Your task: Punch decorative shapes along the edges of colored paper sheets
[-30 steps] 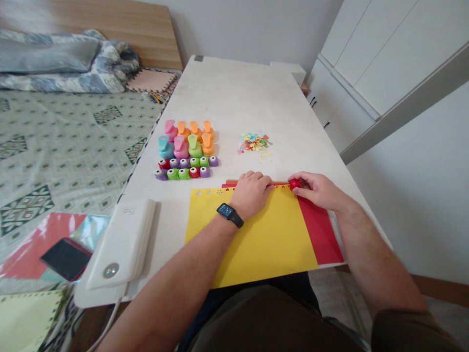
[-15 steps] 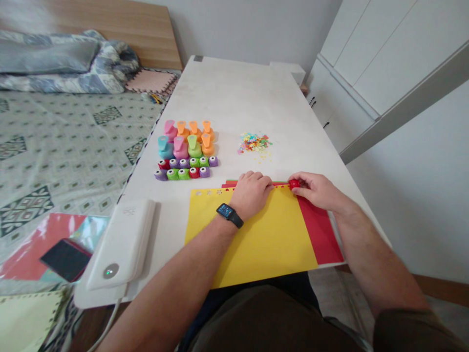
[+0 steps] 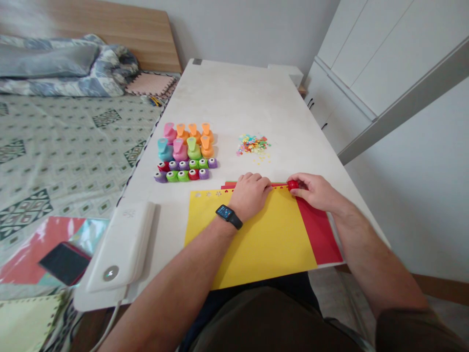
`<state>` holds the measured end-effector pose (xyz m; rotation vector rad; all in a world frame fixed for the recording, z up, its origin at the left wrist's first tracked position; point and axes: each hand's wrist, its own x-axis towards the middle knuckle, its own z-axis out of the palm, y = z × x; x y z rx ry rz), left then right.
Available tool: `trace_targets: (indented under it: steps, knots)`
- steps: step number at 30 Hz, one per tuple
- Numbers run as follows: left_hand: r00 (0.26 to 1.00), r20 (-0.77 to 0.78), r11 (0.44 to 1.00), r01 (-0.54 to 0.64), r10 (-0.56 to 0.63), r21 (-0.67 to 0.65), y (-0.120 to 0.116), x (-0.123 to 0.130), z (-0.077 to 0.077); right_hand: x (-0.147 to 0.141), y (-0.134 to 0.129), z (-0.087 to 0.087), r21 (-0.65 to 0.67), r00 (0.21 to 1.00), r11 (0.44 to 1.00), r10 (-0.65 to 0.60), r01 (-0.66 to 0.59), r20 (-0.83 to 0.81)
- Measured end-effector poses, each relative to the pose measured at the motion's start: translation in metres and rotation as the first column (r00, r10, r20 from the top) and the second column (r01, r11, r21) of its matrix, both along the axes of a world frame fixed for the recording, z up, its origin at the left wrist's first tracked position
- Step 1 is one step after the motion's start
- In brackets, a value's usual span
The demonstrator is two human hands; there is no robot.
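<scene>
A sheet of yellow paper (image 3: 271,234) lies at the table's near edge, over red paper (image 3: 319,230) that shows at its right and far sides. Along its far edge runs a row of small cut-out shapes. My left hand (image 3: 251,193), with a black watch at the wrist, is closed over that far edge, fingers curled around the paper. At the yellow sheet's far right corner, my right hand (image 3: 311,189) grips a small red craft punch (image 3: 292,185) between thumb and fingers. The punch sits on the paper's edge; its underside is hidden.
Several larger craft punches (image 3: 179,147) and rows of smaller ones (image 3: 183,175) stand on the left of the white table (image 3: 242,93). Colourful paper cut-outs (image 3: 253,144) are heaped mid-table. A white power bank (image 3: 122,244) with a cable lies front left. A phone (image 3: 65,263) rests beyond the table's left edge.
Both hands, the yellow paper and the red punch hold almost the same places. The view has tilted slightly, shifting everything a few pixels.
</scene>
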<state>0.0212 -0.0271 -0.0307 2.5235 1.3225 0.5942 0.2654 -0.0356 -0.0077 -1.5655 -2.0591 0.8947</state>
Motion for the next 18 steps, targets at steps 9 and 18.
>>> trace_targets:
  steps: [9, 18]
  knots:
    - [1.000, 0.001, 1.000, 0.005, -0.005, -0.008, -0.0008, -0.0003, 0.0011, -0.0003, 0.0014, -0.0008, 0.008, 1.000, 1.000, 0.016, -0.016, 0.024]
    - [0.997, 0.080, 1.000, 0.003, -0.002, -0.008, -0.0026, -0.0006, 0.0091, 0.0011, 0.0039, -0.0049, 0.001, 1.000, 1.000, 0.010, -0.010, -0.012]
